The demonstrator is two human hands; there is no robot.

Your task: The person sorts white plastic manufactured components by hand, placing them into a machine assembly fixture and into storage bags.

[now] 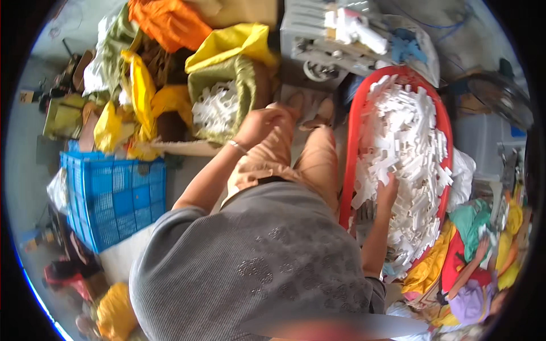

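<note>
Heaped in a long red tub on my right are many small white plastic pieces. My right hand is at the tub's near side, fingers closed around a white piece at the edge of the heap; the fingertips are partly hidden. My left hand is curled closed above my left knee, next to an open green woven sack. What it holds, if anything, cannot be made out. More white pieces lie inside that sack.
A blue plastic crate stands at left. Yellow sacks and an orange sack crowd the far left. A grey machine stands ahead. At lower right, another person in purple reaches among coloured sacks.
</note>
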